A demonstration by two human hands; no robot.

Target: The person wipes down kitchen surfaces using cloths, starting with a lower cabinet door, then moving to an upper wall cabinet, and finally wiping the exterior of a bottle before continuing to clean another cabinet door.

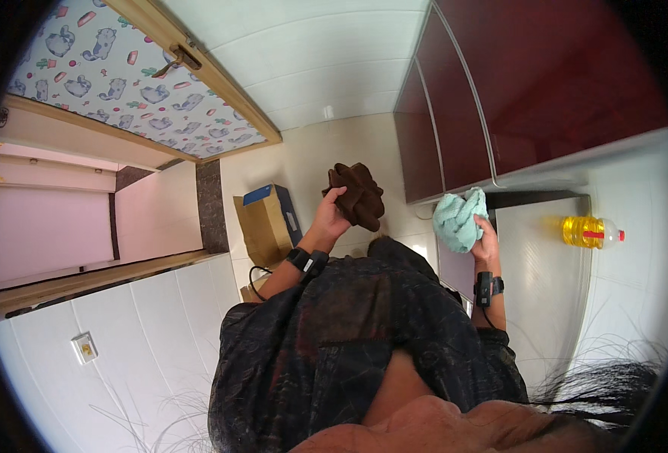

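Note:
A crumpled dark brown cloth (pixel 357 195) is gripped in my left hand (pixel 332 218), held out in front of my body above the tiled floor. My thumb lies over its near left side. In my right hand (pixel 485 240) is a bunched pale green cloth (pixel 458 221), its surface textured like a towel. It is held beside the near end of the counter, below the dark red cabinets. The two cloths are apart from each other. Both wrists carry black straps with a small device and a cable. The fingers beneath each cloth are mostly hidden.
An opened cardboard box (pixel 266 223) stands on the floor to the left. A bottle of yellow liquid (pixel 591 232) rests on the counter (pixel 538 283) at right. Dark red cabinets (pixel 566 85) rise ahead. A cat-patterned door (pixel 141 79) stands ajar at upper left.

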